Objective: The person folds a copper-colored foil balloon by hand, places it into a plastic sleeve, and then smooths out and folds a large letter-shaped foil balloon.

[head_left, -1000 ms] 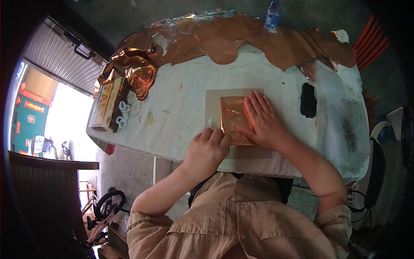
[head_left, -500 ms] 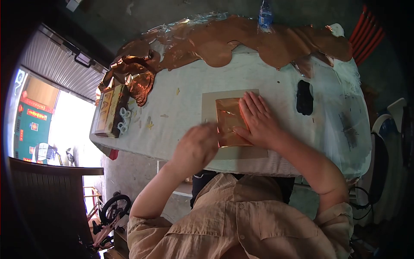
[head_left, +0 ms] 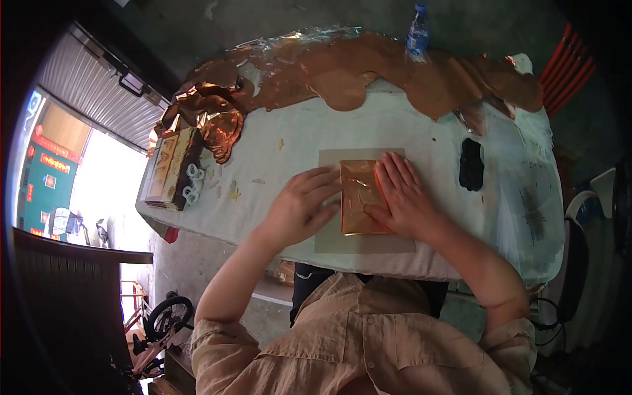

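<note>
Both hands lie flat with fingers spread, gripping nothing. The left hand [head_left: 299,207] presses the left edge of a copper foil sheet [head_left: 361,197]; the right hand [head_left: 403,197] covers its right side. The sheet rests on a grey board [head_left: 329,240] on the table [head_left: 276,158].

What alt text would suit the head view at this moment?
Both hands lie flat on a copper foil sheet atop a grey board: left hand at its left edge, right hand on its right side. Crumpled copper foil lines the white table.
</note>
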A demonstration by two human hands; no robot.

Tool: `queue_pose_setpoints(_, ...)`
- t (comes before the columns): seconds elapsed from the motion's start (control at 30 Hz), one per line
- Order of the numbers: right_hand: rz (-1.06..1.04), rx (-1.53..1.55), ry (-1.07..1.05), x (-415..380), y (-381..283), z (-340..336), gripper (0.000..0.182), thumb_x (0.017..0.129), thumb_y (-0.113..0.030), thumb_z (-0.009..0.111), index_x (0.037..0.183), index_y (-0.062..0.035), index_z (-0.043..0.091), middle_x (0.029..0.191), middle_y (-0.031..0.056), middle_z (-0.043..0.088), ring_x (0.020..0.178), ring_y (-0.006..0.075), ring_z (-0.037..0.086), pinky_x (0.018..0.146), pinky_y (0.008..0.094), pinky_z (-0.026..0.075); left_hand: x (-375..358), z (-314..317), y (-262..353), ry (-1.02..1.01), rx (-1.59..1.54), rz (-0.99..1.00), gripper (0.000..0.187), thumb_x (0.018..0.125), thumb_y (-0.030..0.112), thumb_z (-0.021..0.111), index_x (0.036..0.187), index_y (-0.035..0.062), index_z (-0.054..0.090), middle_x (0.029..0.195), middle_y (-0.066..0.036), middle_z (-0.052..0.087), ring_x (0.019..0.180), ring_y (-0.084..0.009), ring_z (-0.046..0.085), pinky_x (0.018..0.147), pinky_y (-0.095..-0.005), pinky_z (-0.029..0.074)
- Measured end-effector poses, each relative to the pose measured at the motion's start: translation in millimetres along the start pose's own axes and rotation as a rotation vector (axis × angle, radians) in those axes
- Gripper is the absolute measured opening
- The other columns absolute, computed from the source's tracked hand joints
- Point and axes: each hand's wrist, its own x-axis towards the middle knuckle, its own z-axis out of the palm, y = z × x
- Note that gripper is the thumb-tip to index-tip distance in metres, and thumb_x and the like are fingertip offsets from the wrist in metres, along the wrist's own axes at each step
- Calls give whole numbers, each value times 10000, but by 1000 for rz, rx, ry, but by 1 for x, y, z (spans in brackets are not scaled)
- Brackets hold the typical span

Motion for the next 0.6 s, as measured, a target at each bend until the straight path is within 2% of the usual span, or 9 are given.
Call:
queue_pose_setpoints(0.03, -7, -6, 5, 0, -1, 0, 811, 888, -525, 476, 1400, 75, 289, 1477, 253, 260, 1406, 357, 197, 1157, 453, 120, 10, 3, 1, 19, 36, 28, 421, 768, 125, 692, 1166, 30, 594, 1286, -143, 545, 1231, -325, 478, 997, -432, 399)
queue_pose_setpoints(0.07, -5, 9, 18, 0, -1, 0, 809, 880, -515, 493, 1399, 74, 293, 1477, 251, 261, 1405, 357, 199, 1157, 454, 122, 17, 9, -4, -61, 84, 56, 575, 777, 233, 704, 1281, 32, 514, 1389, -147, 450, 1297, -317, 412, 1050, -440, 350)
queue_pose_setpoints(0.1, 0, 24, 27, 0, -1, 0, 808, 873, -505, 510, 1397, 73, 298, 1478, 249, 262, 1404, 356, 201, 1156, 455, 124, 21, 13, -7, -56, 83, 60, 575, 777, 233, 704, 1281, 32, 514, 1389, -147, 450, 1297, -317, 412, 1050, -440, 350)
queue_pose_setpoints(0.17, -6, 16, 14, 1, 0, -3, 812, 864, -497, 528, 1396, 72, 300, 1476, 249, 264, 1403, 356, 205, 1156, 454, 126, 25, 20, -9, -183, 170, 14, 831, 744, 407, 716, 1404, 37, 372, 1468, -144, 348, 1362, -302, 323, 1110, -454, 261)
queue_pose_setpoints(0.2, -14, 13, 3, 0, -1, -4, 816, 855, -490, 546, 1395, 72, 303, 1475, 249, 266, 1402, 355, 208, 1156, 454, 128, 25, 19, -11, -186, 163, 15, 831, 744, 407, 716, 1404, 37, 372, 1468, -144, 348, 1362, -302, 323, 1110, -454, 261)
queue_pose_setpoints(0.27, -15, 14, 8, 1, -1, -4, 819, 850, -487, 556, 1395, 71, 304, 1473, 250, 269, 1401, 355, 212, 1155, 454, 131, 26, 13, -16, -303, 205, 19, 1002, 692, 597, 686, 1433, 35, 315, 1486, -138, 321, 1392, -274, 270, 1134, -466, 203)
queue_pose_setpoints(0.3, -26, 14, 13, 0, -1, -5, 823, 845, -483, 566, 1394, 71, 305, 1472, 250, 272, 1399, 355, 216, 1155, 454, 134, 25, 13, -17, -307, 200, 23, 1002, 692, 597, 686, 1433, 35, 315, 1486, -138, 321, 1392, -274, 270, 1134, -466, 203)
queue_pose_setpoints(0.37, -25, 6, 23, -1, -1, -4, 827, 847, -493, 559, 1395, 71, 304, 1472, 250, 273, 1399, 355, 218, 1155, 453, 135, 26, 10, -19, -359, 143, -5, 1116, 618, 605, 733, 1462, 51, 258, 1513, -130, 270, 1414, -272, 218, 1152, -480, 130)
queue_pose_setpoints(0.6, -15, -5, 53, -1, -1, 1, 826, 863, -539, 505, 1387, 73, 321, 1466, 251, 285, 1396, 355, 226, 1156, 448, 129, 30, 5, -14, -419, 105, -42, 1120, 615, 616, 736, 1460, 52, 265, 1518, -132, 259, 1423, -285, 190, 1152, -498, 93)
